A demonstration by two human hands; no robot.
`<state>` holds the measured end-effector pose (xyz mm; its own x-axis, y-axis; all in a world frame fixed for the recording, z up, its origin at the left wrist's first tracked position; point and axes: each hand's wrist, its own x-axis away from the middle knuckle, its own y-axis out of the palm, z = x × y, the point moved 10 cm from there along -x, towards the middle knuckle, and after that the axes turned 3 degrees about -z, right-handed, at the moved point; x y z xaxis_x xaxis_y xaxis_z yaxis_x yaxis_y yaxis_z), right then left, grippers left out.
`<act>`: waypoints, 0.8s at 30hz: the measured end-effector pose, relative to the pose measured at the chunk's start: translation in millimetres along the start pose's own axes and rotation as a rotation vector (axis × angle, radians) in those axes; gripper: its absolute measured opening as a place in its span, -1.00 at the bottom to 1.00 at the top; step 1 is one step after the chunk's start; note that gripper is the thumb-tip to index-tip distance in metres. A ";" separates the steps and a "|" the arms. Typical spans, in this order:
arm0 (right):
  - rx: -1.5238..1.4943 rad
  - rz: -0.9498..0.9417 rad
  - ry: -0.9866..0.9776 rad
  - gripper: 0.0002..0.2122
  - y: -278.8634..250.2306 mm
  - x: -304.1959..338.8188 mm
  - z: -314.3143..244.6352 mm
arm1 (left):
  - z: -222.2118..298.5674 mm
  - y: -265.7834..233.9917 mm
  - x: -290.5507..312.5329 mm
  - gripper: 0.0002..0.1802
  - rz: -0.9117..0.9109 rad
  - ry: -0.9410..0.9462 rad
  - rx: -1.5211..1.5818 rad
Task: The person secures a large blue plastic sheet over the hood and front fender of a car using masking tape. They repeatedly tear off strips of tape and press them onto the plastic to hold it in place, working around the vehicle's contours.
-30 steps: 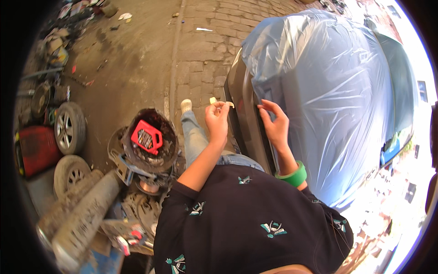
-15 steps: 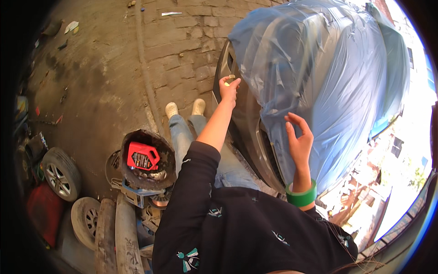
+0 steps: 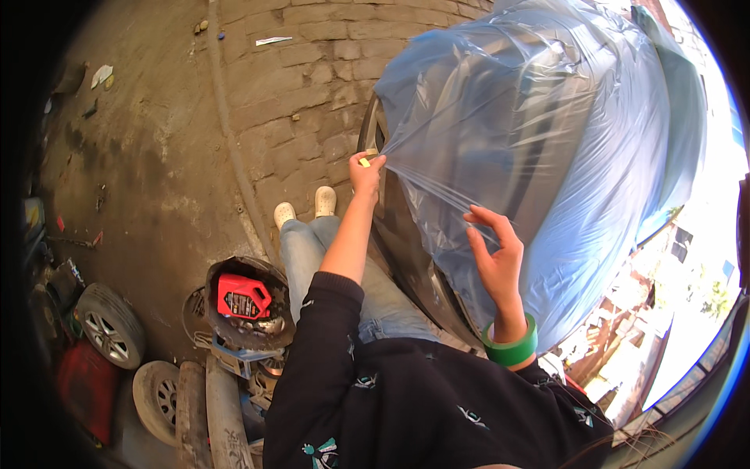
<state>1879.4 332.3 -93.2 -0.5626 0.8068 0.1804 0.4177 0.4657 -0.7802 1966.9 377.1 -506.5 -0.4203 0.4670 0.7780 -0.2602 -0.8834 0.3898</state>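
Thin translucent blue plastic sheeting [image 3: 539,141] drapes over a dark car [image 3: 410,262] on my right. At the car's front corner my left hand [image 3: 364,178] is closed, pinching the sheet's edge and pulling it into taut folds. A small yellow object [image 3: 365,162] of unclear kind also shows in that hand. My right hand [image 3: 500,262] is raised over the sheet's near side, thumb and fingers apart and curved. Whether its fingertips touch the film I cannot tell. Around my right wrist sits a roll of green tape [image 3: 519,348].
A dark, dirty bucket [image 3: 226,273] with a red plastic jug [image 3: 242,297] in it stands left of my legs. Wheels with tyres [image 3: 111,324] and long worn panels [image 3: 223,414] lie at lower left. The ground is worn brick paving [image 3: 312,82] and dirt.
My left hand has taken hold of the sheet's edge and drawn it toward me, raising tight creases. My right hand has shifted slightly left and lower in view.
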 end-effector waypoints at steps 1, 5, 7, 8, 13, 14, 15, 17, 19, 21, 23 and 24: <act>-0.003 -0.010 -0.011 -0.67 2.3 -8.2 0.1 | 1.6 -0.7 -0.9 -0.40 -0.001 0.003 -0.044; 0.127 -0.095 -0.001 -0.62 23.5 -42.3 4.8 | -19.0 0.5 2.3 -0.41 0.009 -0.085 -0.058; 0.175 -0.103 0.014 -0.58 39.4 -51.4 18.3 | -32.8 -0.4 5.2 -0.41 0.005 -0.125 -0.038; 0.204 -0.129 0.034 -0.56 49.4 -51.7 23.6 | -35.5 -0.2 8.2 -0.41 0.000 -0.145 -0.030; 0.286 -0.247 0.133 -0.51 95.8 -43.8 53.2 | -20.2 10.0 22.8 -0.39 -0.083 -0.205 0.018; 0.286 -0.273 0.147 -0.51 105.5 -39.6 57.7 | -20.8 8.3 22.2 -0.39 -0.098 -0.215 0.007; 0.259 -0.283 0.168 -0.50 113.7 -38.2 63.0 | -21.9 6.4 21.7 -0.38 -0.114 -0.225 -0.004; 0.315 -0.295 0.161 -0.50 126.5 -42.8 66.6 | -19.5 0.9 17.9 -0.39 -0.122 -0.235 -0.031; 0.349 -0.319 0.155 -0.49 137.8 -41.7 72.8 | -21.3 -19.3 9.9 -0.43 -0.035 -0.179 -0.071; 0.363 -0.348 0.160 -0.47 144.3 -33.6 86.1 | -12.6 -34.7 11.5 -0.49 0.041 -0.146 -0.122; 0.321 -0.414 0.158 -0.43 152.1 -26.2 88.5 | -1.3 -41.5 23.1 -0.49 0.067 -0.091 -0.065; 0.297 -0.448 0.155 -0.41 156.3 -21.9 91.0 | 5.3 -45.3 30.3 -0.49 0.084 -0.061 -0.038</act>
<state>1892.0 354.3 -273.7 -0.5182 0.6077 0.6017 -0.0697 0.6712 -0.7380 1970.6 431.0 -498.0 -0.3889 0.3874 0.8359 -0.2593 -0.9167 0.3041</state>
